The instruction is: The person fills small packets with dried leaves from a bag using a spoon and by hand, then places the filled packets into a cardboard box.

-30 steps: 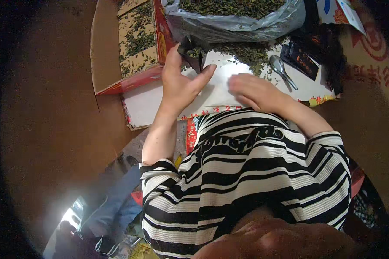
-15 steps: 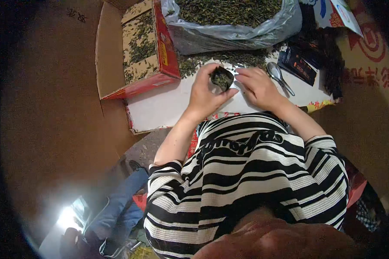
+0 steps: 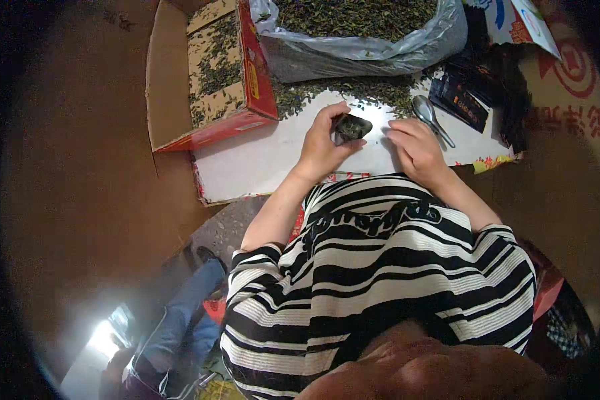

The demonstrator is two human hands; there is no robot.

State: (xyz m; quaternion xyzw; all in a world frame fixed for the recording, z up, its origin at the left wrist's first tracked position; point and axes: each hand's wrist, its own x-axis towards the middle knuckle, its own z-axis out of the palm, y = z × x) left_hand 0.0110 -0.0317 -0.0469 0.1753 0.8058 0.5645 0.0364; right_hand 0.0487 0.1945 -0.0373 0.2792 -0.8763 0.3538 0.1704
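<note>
My left hand (image 3: 327, 139) is wrapped round a small dark pouch (image 3: 352, 128). Its mouth is tilted toward the right, and dark leaf bits seem to show inside. To the right of the pouch is my right hand (image 3: 417, 148), apart from it, fingers extended and bent slightly, holding nothing visible. Just beyond that hand a metal spoon (image 3: 425, 113) lies on the white board (image 3: 240, 163). Loose dried leaves (image 3: 353, 90) are scattered along the board's far side, in front of a large clear plastic bag (image 3: 360, 63) filled with the same leaves.
A red open cardboard box (image 3: 260, 80) with leaves on its flaps stands at the left. Flat black packets (image 3: 460, 100) are piled at the right, near a printed carton (image 3: 570, 87). Another person's jeans-clad leg (image 3: 183, 320) and a bright light (image 3: 107, 337) are at lower left.
The pouch has tipped so its mouth faces more to the right. My right hand has drawn away from it, to the right and slightly toward my body.
</note>
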